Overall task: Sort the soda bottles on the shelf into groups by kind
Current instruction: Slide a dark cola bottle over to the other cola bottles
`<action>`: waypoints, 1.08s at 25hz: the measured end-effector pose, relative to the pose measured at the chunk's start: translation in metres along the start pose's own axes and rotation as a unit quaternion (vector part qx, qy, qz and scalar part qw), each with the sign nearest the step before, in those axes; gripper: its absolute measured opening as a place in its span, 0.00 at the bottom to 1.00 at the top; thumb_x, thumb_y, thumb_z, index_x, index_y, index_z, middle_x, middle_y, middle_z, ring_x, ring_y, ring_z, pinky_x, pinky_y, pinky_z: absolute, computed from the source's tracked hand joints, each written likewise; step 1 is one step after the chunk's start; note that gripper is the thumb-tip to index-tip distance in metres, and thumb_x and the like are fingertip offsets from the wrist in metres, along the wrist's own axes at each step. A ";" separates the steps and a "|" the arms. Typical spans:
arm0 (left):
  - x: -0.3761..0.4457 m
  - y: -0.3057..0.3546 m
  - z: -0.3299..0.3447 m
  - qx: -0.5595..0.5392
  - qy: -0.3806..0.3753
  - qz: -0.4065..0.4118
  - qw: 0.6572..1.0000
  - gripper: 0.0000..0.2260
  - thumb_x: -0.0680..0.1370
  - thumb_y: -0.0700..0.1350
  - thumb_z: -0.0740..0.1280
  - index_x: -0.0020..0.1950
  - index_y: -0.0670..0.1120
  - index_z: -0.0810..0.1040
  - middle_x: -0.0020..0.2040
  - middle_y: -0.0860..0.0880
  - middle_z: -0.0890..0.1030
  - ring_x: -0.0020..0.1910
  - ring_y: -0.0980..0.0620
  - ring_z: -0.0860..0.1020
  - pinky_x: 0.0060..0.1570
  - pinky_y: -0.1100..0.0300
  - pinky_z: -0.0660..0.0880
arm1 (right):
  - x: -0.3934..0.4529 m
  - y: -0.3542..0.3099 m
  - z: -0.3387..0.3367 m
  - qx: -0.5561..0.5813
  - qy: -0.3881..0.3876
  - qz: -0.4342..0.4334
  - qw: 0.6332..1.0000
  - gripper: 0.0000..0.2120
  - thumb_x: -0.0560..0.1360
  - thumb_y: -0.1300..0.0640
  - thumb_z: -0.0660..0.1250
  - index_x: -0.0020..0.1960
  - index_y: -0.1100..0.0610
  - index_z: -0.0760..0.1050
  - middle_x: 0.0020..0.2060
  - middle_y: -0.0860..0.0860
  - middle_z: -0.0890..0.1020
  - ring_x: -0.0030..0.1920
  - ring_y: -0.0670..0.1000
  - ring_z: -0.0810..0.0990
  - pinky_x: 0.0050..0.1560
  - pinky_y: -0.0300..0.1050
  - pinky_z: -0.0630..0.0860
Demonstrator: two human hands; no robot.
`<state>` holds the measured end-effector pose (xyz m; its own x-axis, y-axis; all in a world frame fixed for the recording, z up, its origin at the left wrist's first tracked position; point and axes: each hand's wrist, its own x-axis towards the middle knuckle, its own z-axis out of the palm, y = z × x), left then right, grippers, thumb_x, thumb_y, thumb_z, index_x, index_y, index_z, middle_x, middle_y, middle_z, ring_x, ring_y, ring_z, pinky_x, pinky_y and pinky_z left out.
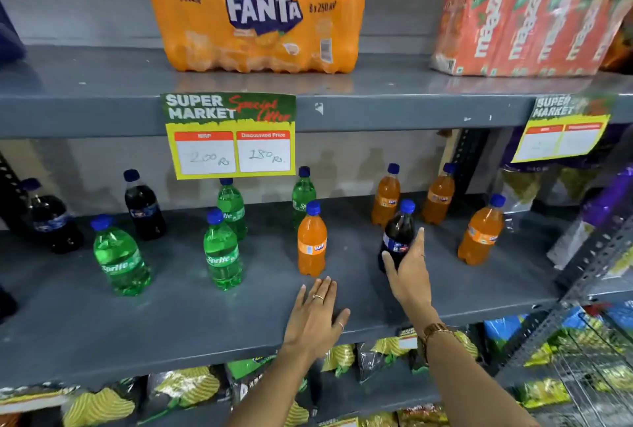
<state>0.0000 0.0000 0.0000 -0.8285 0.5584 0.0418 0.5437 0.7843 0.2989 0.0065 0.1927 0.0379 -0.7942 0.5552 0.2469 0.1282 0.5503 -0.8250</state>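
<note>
Dark cola bottle (397, 238) clasped in right hand (409, 272), among orange ones; left hand (317, 315) flat, empty, on shelf (171, 317).

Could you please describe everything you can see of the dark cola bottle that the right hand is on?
The cola bottle is small clear plastic, filled with near-black soda, with a blue cap and a blue-and-red label. It stands slightly tilted on the grey shelf, among the orange bottles. The right hand wraps its lower body from the front and right, thumb on the left side.
</note>
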 end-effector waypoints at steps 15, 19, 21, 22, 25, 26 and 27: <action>-0.052 -0.071 -0.020 0.032 0.023 0.021 0.999 0.31 0.78 0.61 0.55 0.75 0.46 0.54 0.77 0.49 0.55 0.76 0.54 0.51 0.74 0.58 0.43 | -0.028 -0.015 0.030 -0.006 -0.003 -0.031 1.000 0.24 0.61 0.52 0.75 0.52 0.56 0.69 0.48 0.56 0.77 0.49 0.58 0.76 0.46 0.45 0.69; -0.087 -0.115 -0.039 0.058 0.017 -0.004 0.998 0.34 0.77 0.63 0.57 0.76 0.46 0.53 0.78 0.49 0.54 0.76 0.53 0.51 0.74 0.58 0.45 | -0.062 -0.040 0.054 -0.016 -0.027 -0.069 0.997 0.23 0.61 0.51 0.76 0.50 0.56 0.70 0.44 0.57 0.81 0.47 0.60 0.78 0.45 0.48 0.71; -0.104 -0.138 -0.049 0.071 0.012 -0.029 0.997 0.35 0.76 0.64 0.56 0.76 0.45 0.52 0.78 0.49 0.54 0.76 0.53 0.51 0.75 0.56 0.45 | -0.079 -0.054 0.070 -0.015 -0.034 -0.088 0.995 0.23 0.61 0.51 0.76 0.50 0.57 0.70 0.43 0.58 0.81 0.47 0.61 0.79 0.44 0.48 0.72; -0.113 -0.149 -0.054 0.075 0.012 -0.043 0.996 0.35 0.76 0.64 0.56 0.76 0.45 0.52 0.78 0.49 0.53 0.76 0.52 0.51 0.75 0.56 0.45 | -0.087 -0.062 0.078 -0.016 -0.039 -0.099 0.994 0.24 0.61 0.50 0.76 0.50 0.57 0.70 0.43 0.58 0.81 0.47 0.61 0.79 0.45 0.48 0.73; -0.137 -0.179 -0.068 0.078 0.012 -0.081 0.994 0.36 0.76 0.65 0.56 0.76 0.45 0.51 0.78 0.49 0.53 0.76 0.52 0.50 0.75 0.54 0.45 | -0.107 -0.084 0.101 -0.012 -0.057 -0.123 0.991 0.26 0.61 0.50 0.76 0.54 0.57 0.71 0.46 0.58 0.82 0.48 0.61 0.79 0.46 0.49 0.74; -0.144 -0.189 -0.073 0.080 0.011 -0.090 0.993 0.36 0.76 0.65 0.56 0.76 0.45 0.50 0.78 0.49 0.53 0.76 0.52 0.50 0.75 0.53 0.45 | -0.114 -0.091 0.108 -0.009 -0.062 -0.126 0.990 0.27 0.61 0.49 0.76 0.55 0.57 0.70 0.46 0.58 0.82 0.48 0.62 0.79 0.47 0.49 0.74; -0.151 -0.199 -0.076 0.083 0.009 -0.098 0.992 0.36 0.76 0.65 0.56 0.76 0.45 0.50 0.78 0.48 0.52 0.76 0.52 0.49 0.75 0.53 0.45 | -0.120 -0.098 0.116 -0.005 -0.068 -0.128 0.989 0.28 0.61 0.49 0.75 0.57 0.57 0.70 0.48 0.58 0.82 0.49 0.62 0.79 0.47 0.50 0.74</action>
<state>0.0069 -0.2606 0.0068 -0.9221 0.3866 0.0168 0.3849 0.9120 0.1414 0.0206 -0.0004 0.0299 -0.8744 0.3077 0.3753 -0.0822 0.6682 -0.7395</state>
